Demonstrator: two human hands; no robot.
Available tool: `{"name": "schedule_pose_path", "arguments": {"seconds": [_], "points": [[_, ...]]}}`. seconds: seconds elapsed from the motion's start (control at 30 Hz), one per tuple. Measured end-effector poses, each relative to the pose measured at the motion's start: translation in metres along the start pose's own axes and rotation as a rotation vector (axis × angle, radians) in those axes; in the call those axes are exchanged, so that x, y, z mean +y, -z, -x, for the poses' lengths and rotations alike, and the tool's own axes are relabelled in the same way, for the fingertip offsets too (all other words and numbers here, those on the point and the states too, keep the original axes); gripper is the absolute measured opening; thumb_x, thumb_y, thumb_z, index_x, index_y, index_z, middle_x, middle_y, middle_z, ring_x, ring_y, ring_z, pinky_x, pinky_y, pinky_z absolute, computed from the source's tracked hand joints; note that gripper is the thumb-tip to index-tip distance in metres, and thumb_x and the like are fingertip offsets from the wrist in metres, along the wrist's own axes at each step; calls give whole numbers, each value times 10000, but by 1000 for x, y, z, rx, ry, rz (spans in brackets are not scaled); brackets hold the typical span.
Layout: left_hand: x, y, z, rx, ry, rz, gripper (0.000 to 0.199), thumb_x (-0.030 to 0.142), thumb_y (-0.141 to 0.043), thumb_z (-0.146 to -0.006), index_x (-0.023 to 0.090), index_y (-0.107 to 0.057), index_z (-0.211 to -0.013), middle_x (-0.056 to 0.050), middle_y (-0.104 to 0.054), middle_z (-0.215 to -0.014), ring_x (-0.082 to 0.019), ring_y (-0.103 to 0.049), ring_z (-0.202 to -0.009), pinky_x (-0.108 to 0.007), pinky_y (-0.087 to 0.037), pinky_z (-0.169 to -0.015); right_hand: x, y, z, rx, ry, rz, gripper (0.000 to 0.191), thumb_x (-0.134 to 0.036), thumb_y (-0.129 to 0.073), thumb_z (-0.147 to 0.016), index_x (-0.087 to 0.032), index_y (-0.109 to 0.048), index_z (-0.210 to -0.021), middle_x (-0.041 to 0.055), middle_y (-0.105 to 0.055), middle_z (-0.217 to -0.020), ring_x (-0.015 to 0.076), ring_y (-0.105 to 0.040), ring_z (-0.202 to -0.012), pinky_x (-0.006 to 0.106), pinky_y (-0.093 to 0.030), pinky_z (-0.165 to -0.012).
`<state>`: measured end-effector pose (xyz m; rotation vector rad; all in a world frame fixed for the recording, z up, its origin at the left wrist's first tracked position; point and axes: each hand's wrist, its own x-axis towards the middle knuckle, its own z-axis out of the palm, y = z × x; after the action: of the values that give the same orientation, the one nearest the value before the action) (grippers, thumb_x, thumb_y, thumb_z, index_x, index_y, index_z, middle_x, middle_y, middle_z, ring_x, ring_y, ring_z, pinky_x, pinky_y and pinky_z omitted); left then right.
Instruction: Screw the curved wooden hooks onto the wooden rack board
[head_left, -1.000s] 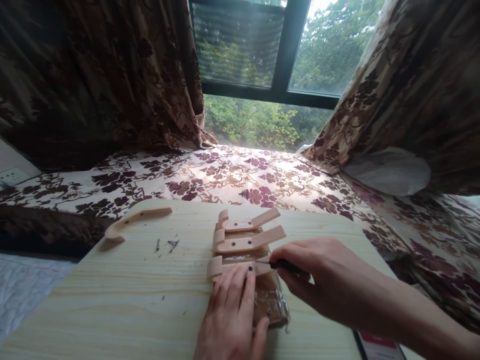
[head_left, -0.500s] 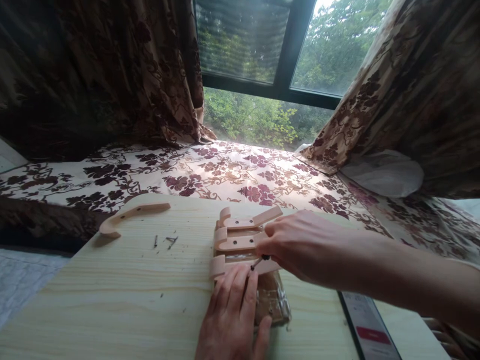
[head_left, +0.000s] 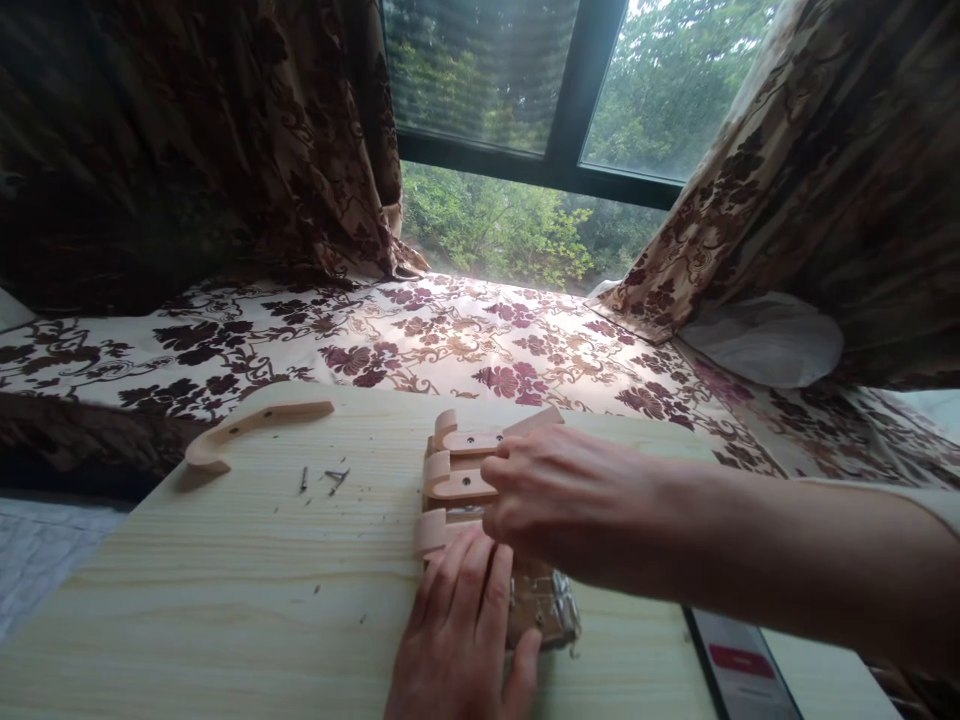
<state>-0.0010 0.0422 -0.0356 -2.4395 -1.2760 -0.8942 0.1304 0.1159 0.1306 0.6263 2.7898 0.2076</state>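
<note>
Pressing down with the left hand (head_left: 465, 620) around 6 o'clock of the nearest wooden hook (head_left: 430, 533), laying extended fingers over it and clasping nothing. Taking that hook as the dial's centre, curling the right hand (head_left: 559, 495) into a tight grasp at 2 o'clock, hiding the fingertips and anything between them; probably gripping a screwdriver, though not showing enough to tell for certain. Working on a wrapped block (head_left: 544, 605) set upon the worktop (head_left: 187, 600), seeing its brown, film-covered end at 5 o'clock. Judging by the pose, turning a screw into the hook while steadying it against the block. Going outward from there, meeting the middle hook (head_left: 454, 486) and the far hook (head_left: 461, 440), both toward 12 o'clock and apparently showing dark screw heads; seemingly counting as done, despite covering part of each with the right hand. Noticing a loose hook (head_left: 259, 430) well apart at 10 o'clock, loose screws (head_left: 304, 480) between 9 and 10 o'clock, and a phone (head_left: 742, 660) at 4 o'clock. Next, calling for straight downward pressure and even turning, then for lifting the right hand clear to check for a flush screw head. Risking a slip toward the left fingers, lying close to the right hand.
</note>
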Motion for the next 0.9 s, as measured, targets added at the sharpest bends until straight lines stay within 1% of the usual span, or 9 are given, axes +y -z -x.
{"name": "schedule_pose_path", "arguments": {"seconds": [0.13, 0.2, 0.3, 0.4, 0.53, 0.63, 0.73, 0.83, 0.9], "points": [[3, 3, -3, 9, 29, 48, 379, 315, -477, -852, 113, -552, -1164, -121, -565, -1215, -257, -470, -1190, -371, -386, -980, 0, 7, -5, -76, -63, -111, 149, -69, -476, -850, -125, -614, -842, 54, -614, -658, 113, -435, -530, 274, -264, -467], [5, 5, -4, 20, 32, 57, 384, 304, -462, -859, 108, -543, -1178, -122, -555, -1231, -255, -464, -1195, -375, -381, -985, -1, 12, -6, -114, -113, -112, 150, -68, -471, -849, -118, -610, -870, 53, -609, -646, 110, -422, -508, 270, -258, -461], [6, 6, -5, 13, 35, 54, 397, 285, -468, -856, 103, -527, -1204, -124, -539, -1254, -261, -451, -1210, -387, -380, -990, -4, 20, -5, -153, -150, -92, 146, -42, -487, -828, -119, -607, -858, 32, -585, -619, 98, -368, -470, 269, -244, -446], [5, 7, -3, -6, 47, 58, 387, 295, -488, -849, 117, -538, -1189, -119, -550, -1241, -266, -478, -1182, -389, -401, -972, -8, 22, -5, -120, -140, -73, 181, -4, -496, -806, -128, -618, -858, 18, -583, -655, 96, -343, -466, 283, -223, -431], [6, 5, -1, -24, 74, 75, 354, 316, -471, -853, 136, -566, -1143, -104, -594, -1170, -261, -539, -1099, -386, -429, -937, -10, 11, -9, -70, -12, -52, 232, -21, -491, -822, -143, -609, -664, 51, -616, -739, 113, -425, -557, 299, -237, -456], [6, 4, -1, 5, 69, 73, 341, 305, -467, -856, 129, -574, -1128, -105, -608, -1132, -262, -533, -1104, -380, -424, -939, -5, 3, -11, -59, 13, -60, 222, -26, -490, -819, -146, -616, -681, 53, -605, -683, 116, -425, -561, 287, -277, -500], [5, 3, -2, 23, 30, 58, 388, 283, -481, -851, 92, -541, -1183, -130, -566, -1207, -271, -489, -1159, -390, -398, -966, 5, 3, -10, -100, -91, -96, 166, -73, -505, -808, -131, -628, -712, 42, -567, -596, 109, -405, -524, 275, -293, -513], [4, 2, -3, 19, -19, 28, 445, 261, -500, -836, 57, -500, -1232, -153, -517, -1274, -283, -444, -1204, -401, -383, -982, 14, 8, -8, -194, -234, -147, 129, -144, -525, -790, -126, -640, -734, 42, -570, -601, 105, -417, -519, 259, -291, -504], [3, 3, -4, 9, -24, 19, 460, 262, -506, -833, 57, -489, -1245, -153, -509, -1283, -283, -434, -1212, -402, -385, -984, 16, 12, -8, -243, -276, -167, 129, -167, -524, -788, -127, -641, -753, 38, -573, -613, 103, -428, -522, 252, -292, -507]]}}
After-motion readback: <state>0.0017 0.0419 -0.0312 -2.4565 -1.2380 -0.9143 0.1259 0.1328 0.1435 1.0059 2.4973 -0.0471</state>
